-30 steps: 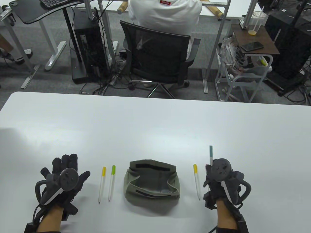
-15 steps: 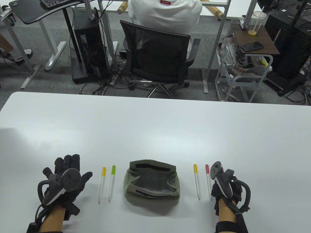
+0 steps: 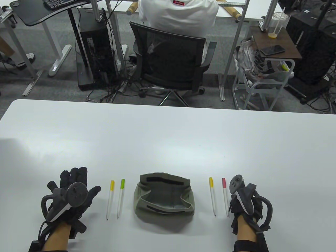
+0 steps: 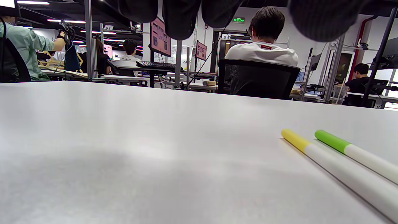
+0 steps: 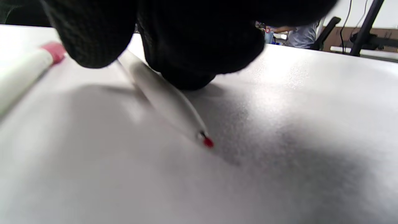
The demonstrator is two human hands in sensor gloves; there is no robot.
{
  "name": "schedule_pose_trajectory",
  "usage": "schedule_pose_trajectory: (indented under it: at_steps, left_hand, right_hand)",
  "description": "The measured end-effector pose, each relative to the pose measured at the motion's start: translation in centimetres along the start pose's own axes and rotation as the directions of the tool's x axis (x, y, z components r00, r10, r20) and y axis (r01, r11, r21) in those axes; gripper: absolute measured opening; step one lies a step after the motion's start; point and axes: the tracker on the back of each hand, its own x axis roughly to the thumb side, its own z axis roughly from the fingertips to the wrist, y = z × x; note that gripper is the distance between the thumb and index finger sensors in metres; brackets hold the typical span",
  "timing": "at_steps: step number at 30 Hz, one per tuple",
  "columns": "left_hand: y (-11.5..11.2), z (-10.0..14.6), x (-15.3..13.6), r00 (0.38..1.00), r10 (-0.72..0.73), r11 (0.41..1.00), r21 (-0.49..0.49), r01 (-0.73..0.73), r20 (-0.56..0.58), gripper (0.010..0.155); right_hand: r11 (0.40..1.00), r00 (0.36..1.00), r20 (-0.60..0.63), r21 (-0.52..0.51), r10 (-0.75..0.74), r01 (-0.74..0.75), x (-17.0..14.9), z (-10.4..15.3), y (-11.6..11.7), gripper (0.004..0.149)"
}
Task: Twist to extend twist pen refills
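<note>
White table, near edge, left to right: left hand flat, fingers spread, holding nothing – yellow-cap pen, green-cap pen – olive pouch, centre – 2nd yellow-cap pen, red-cap pen. Right hand fingers on red-cap pen; actual grasp can't tell.

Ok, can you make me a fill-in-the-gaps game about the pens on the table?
The table view shows ___ pens lying on the table.
The pen beside the right hand has a ___ cap.
The pen beside the left hand has a ___ cap.
The pouch lies ___ the green-capped pen and a yellow-capped pen.
Missing words: four, red, yellow, between.
</note>
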Motion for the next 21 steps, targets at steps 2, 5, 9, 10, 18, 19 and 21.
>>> schedule_pose_trajectory:
  at_steps: [2, 5, 9, 10, 18, 19, 21]
  left_hand:
    - [0.0, 0.0, 0.0, 1.000, 0.001, 1.000, 0.003, -0.001, 0.003, 0.090]
    - [0.0, 0.0, 0.1, 1.000, 0.000, 1.000, 0.015, 0.000, 0.009, 0.090]
    - [0.0, 0.1, 0.4, 1.000, -0.004, 1.000, 0.024, 0.003, 0.017, 0.090]
    - [0.1, 0.2, 0.5, 1.000, -0.002, 0.999, 0.040, 0.001, 0.026, 0.090]
    - [0.9, 0.6, 0.6, 0.998, -0.043, 0.975, 0.218, 0.033, 0.040, 0.076]
    - [0.8, 0.5, 0.5, 0.998, -0.053, 0.972, 0.229, 0.043, 0.040, 0.073]
    - [0.7, 0.4, 0.1, 0.998, -0.061, 0.973, 0.225, 0.055, 0.024, 0.072]
  right_hand:
    - [0.998, 0.999, -0.007, -0.036, -0.051, 0.051, -0.4, 0.4, -1.0, 0.057]
    - [0.981, 0.991, 0.021, -0.140, -0.133, 0.135, -0.7, 1.5, -3.1, 0.057]
    - [0.943, 0.984, 0.088, -0.285, -0.152, 0.171, -0.6, 3.3, -5.2, 0.058]
    - [0.932, 0.980, 0.122, -0.311, -0.156, 0.187, -0.4, 3.8, -5.8, 0.058]
    - [0.896, 0.905, 0.387, -0.319, -0.174, 0.309, 0.6, 6.2, -9.7, 0.070]
    - [0.904, 0.921, 0.358, -0.327, -0.152, 0.276, 0.2, 5.4, -9.6, 0.071]
    - [0.923, 0.967, 0.237, -0.345, -0.088, 0.168, -1.3, 3.3, -9.0, 0.074]
